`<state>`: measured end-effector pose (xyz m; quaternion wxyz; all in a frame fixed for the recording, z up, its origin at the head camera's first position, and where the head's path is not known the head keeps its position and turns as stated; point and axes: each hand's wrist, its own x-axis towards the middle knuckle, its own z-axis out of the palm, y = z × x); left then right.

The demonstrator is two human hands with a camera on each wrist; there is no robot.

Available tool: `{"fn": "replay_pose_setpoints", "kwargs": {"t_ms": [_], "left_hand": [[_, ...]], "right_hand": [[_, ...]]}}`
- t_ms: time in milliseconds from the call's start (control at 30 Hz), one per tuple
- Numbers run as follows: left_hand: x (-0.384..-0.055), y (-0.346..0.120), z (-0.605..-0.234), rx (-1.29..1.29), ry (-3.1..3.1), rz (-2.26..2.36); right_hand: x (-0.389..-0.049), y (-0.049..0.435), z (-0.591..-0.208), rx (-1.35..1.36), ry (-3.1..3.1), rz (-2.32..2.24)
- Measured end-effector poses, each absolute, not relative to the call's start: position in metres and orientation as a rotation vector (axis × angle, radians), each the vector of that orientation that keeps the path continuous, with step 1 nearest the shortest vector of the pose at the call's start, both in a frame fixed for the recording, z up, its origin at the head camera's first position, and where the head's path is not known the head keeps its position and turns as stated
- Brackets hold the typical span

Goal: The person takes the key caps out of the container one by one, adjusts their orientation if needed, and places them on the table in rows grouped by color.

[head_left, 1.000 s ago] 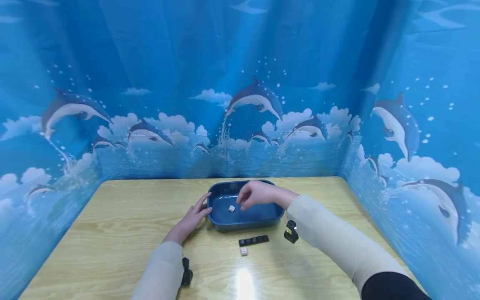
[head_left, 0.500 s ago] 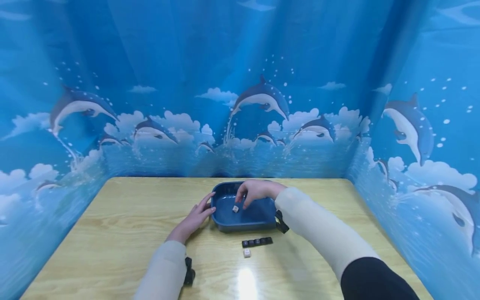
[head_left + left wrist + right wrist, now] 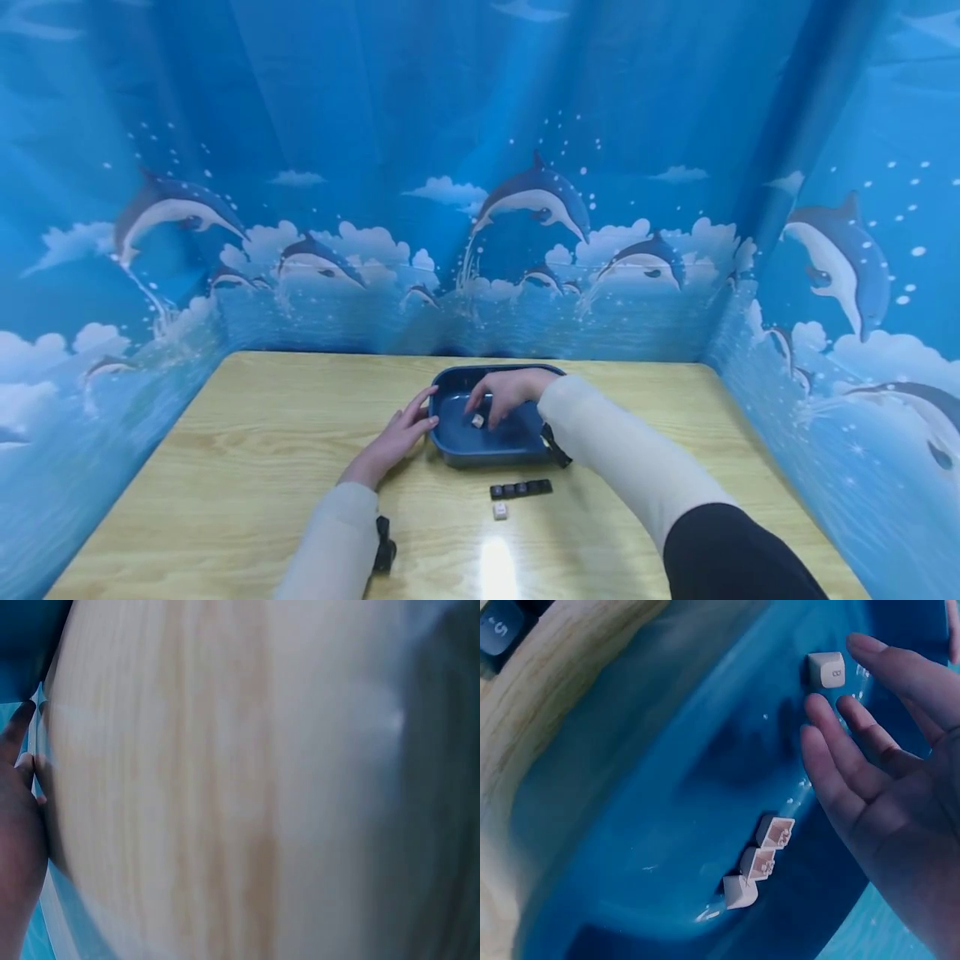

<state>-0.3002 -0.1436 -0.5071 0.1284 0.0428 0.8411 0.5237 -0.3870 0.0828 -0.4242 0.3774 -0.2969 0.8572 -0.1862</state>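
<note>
A dark blue tray (image 3: 491,457) stands on the table, and my left hand (image 3: 396,440) rests at its left rim with fingers extended. My right hand (image 3: 508,392) is inside the tray, its thumb and fingers spread around a white keycap (image 3: 477,422). In the right wrist view this keycap (image 3: 829,670) bears a dark letter and lies close to the fingertips, a gap showing around it. Further along the tray floor in that view lie a white keycap (image 3: 740,892) and two upturned ones (image 3: 777,832). The left wrist view shows only part of the left hand (image 3: 19,832).
In front of the tray, a row of several black keycaps (image 3: 521,489) lies on the wooden table (image 3: 285,450). Just nearer is a single white keycap (image 3: 500,511). A dolphin-print curtain (image 3: 360,167) encloses the table's back and sides.
My right hand has come down and slightly leftward in the tray, its fingers parting around the white keycap. The left hand keeps its place at the rim. The head view has shifted slightly.
</note>
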Motion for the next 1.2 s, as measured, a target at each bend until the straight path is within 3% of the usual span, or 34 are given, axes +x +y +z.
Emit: {"fn": "replay_pose_setpoints", "kwargs": {"t_ms": [400,767,1200], "left_hand": [[-0.301,-0.143,-0.510,0.146,2.448,1.543],[-0.300,-0.144,-0.509,0.134,2.449,1.531],[-0.301,-0.146,-0.508,0.169,2.451,1.502]], "right_hand": [[-0.385,0.076,-0.435,-0.825,2.245,-0.297],[-0.378,0.093,-0.421,-0.801,2.240,-0.603],[-0.347,0.111,-0.413,-0.764,2.330,-0.867]]}}
